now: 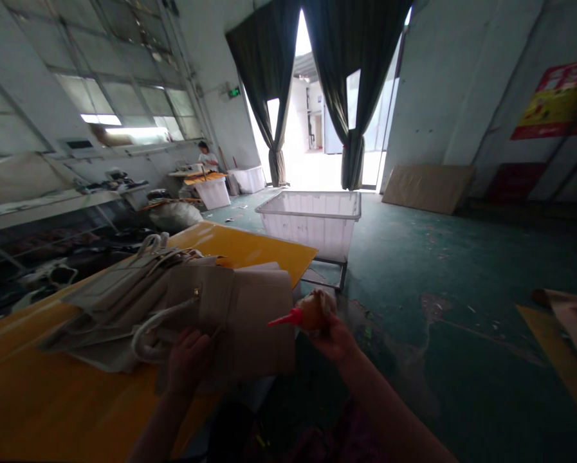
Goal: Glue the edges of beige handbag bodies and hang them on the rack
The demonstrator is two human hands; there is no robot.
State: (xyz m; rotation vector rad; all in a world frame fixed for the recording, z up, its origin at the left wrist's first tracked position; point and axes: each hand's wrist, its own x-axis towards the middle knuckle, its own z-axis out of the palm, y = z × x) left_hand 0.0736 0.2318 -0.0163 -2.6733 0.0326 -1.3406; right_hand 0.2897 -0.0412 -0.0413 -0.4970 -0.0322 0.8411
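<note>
My right hand is wrapped round a squeeze bottle with amber-brown contents and a long red nozzle. The bottle lies tilted on its side, its nozzle pointing left over a flat beige bag panel. With fingers curled, my left hand grips the lower part of a beige handbag that has a rolled handle and a small metal fitting. To its left lies a pile of similar beige bag pieces, overlapping one another. Their undersides are hidden.
A yellow-covered table carries the bag pieces. Beyond it stands a white plastic bin on a metal frame. A person sits at a far workstation. A brown board leans on the back wall, and brown sheets lie at right.
</note>
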